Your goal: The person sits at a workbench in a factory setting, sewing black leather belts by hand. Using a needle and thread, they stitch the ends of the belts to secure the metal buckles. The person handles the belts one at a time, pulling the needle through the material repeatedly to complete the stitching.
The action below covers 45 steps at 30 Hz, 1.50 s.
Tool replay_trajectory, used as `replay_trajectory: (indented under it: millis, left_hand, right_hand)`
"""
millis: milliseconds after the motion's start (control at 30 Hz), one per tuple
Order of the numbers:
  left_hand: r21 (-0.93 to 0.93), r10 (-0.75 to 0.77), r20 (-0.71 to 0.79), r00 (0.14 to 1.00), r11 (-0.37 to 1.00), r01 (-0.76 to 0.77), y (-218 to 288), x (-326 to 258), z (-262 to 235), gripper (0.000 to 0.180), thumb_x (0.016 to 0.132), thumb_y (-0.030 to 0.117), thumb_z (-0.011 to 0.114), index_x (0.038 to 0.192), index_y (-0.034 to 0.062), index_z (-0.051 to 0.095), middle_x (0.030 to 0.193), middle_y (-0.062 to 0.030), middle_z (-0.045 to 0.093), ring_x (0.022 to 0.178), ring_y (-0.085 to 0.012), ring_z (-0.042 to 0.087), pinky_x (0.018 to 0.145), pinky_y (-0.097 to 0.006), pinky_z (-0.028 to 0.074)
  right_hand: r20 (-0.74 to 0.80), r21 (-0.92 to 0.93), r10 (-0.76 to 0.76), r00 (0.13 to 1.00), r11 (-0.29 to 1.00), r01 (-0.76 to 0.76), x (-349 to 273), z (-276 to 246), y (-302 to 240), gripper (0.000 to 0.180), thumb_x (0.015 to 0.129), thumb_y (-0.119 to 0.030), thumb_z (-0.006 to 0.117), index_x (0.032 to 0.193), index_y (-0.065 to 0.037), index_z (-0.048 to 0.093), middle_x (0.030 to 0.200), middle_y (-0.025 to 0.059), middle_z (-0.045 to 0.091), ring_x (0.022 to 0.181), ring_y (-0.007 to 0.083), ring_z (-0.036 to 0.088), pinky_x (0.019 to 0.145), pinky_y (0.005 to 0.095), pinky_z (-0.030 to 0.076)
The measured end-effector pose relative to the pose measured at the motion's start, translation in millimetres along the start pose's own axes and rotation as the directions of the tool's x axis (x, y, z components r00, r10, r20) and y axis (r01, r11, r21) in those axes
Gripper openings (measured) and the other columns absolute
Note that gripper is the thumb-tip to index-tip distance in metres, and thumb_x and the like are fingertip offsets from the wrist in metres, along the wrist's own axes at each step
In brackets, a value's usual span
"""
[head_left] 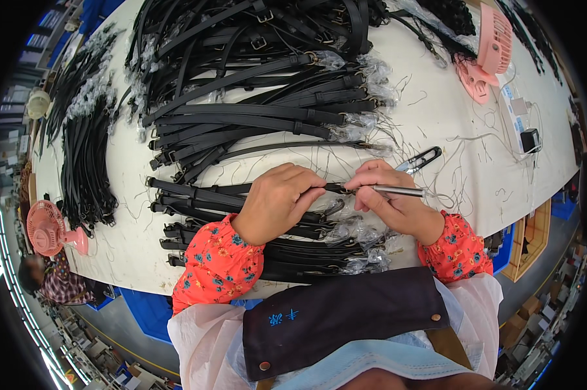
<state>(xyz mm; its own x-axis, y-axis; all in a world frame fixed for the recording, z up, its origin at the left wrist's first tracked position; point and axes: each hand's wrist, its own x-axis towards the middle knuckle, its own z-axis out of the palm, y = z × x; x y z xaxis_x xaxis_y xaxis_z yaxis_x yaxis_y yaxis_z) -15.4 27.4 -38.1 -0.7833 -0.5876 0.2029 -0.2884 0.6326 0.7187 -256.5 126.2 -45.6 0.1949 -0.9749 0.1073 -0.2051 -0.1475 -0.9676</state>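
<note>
My left hand [277, 200] is closed in a pinch on the end of a black strap [231, 189]; the fingertips hide part of it. Just to its right, my right hand [397, 211] is closed around a slim silver pen-shaped metal tool [400, 191]. The tool's front end meets the dark strap end between both hands, where a small metal part seems to show, too small to make out. Beyond the right hand lies a silver tool with a black loop handle [428, 158]. Black belts [254, 116] with buckles and clear plastic wrapping [361, 123] lie in rows beyond my hands.
More belts [293, 263] lie near my body, and a bundle of black straps [89, 162] is at the left. Pink fans stand at the left [46, 227] and far right [493, 42]. A white power strip [517, 120] and loose threads [459, 179] lie on the white table [436, 110].
</note>
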Motion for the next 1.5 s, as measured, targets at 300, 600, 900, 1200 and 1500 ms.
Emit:
replay_trajectory:
  millis: [300, 600, 900, 1200, 1500]
  left_hand:
    - [0.001, 0.001, 0.003, 1.000, 1.000, -0.001, -1.2, -0.9, 0.4, 0.016, 0.084, 0.004, 0.079, 0.099, 0.0025, 0.073, 0.092, -0.0119, 0.073, 0.084, -0.0304, 0.069, 0.075, -0.038, 0.054]
    - [0.076, 0.064, -0.008, 0.998, 0.995, -0.063, -0.8, 2.3, -3.6, 0.015, 0.082, 0.006, 0.080, 0.097, 0.0049, 0.076, 0.091, -0.0082, 0.072, 0.087, -0.0287, 0.065, 0.082, -0.038, 0.052]
    - [-0.222, 0.103, 0.605, 0.790, 0.974, 0.043, -1.1, -5.6, -20.6, 0.009, 0.087, 0.016, 0.078, 0.093, 0.0091, 0.077, 0.086, -0.0052, 0.071, 0.084, -0.0274, 0.065, 0.082, -0.038, 0.051]
    - [0.213, 0.118, -0.142, 0.983, 0.973, -0.086, 9.3, 11.9, -8.8, 0.037, 0.086, 0.005, 0.075, 0.122, 0.0101, 0.065, 0.117, -0.0094, 0.068, 0.113, -0.0329, 0.059, 0.099, -0.046, 0.044]
    - [-0.055, -0.159, -0.009, 0.987, 0.986, 0.158, -0.5, -0.3, -2.3, 0.008, 0.092, 0.007, 0.069, 0.098, 0.0042, 0.065, 0.090, -0.0150, 0.067, 0.084, -0.0363, 0.064, 0.072, -0.040, 0.051]
  right_hand:
    - [-0.030, -0.029, 0.008, 1.000, 1.000, -0.009, 0.2, 1.3, 0.4, 0.018, 0.103, -0.018, 0.062, 0.113, -0.007, 0.072, 0.075, 0.0009, 0.071, 0.086, 0.0156, 0.062, 0.090, 0.0334, 0.045]
    - [-0.106, -0.051, -0.025, 0.994, 0.999, 0.020, -0.6, -2.7, 0.3, 0.018, 0.102, -0.015, 0.062, 0.116, -0.007, 0.070, 0.078, 0.0028, 0.071, 0.086, 0.0179, 0.063, 0.085, 0.0340, 0.048]
    - [-0.204, -0.706, -0.340, 0.918, 0.701, 0.103, 14.7, -17.0, 10.5, 0.034, 0.083, 0.001, 0.073, 0.115, -0.009, 0.067, 0.098, 0.0108, 0.067, 0.093, 0.0342, 0.063, 0.092, 0.0432, 0.048]
    - [-0.128, -0.424, -0.160, 0.979, 0.901, 0.092, 7.2, -8.6, 9.3, 0.030, 0.086, 0.000, 0.075, 0.113, -0.008, 0.067, 0.096, 0.0110, 0.067, 0.084, 0.0276, 0.068, 0.071, 0.0358, 0.055]
    - [-0.064, -0.340, -0.147, 0.987, 0.933, 0.117, 5.7, -3.6, 6.6, 0.029, 0.086, -0.001, 0.075, 0.113, -0.009, 0.066, 0.093, 0.0093, 0.065, 0.084, 0.0268, 0.067, 0.074, 0.0363, 0.054]
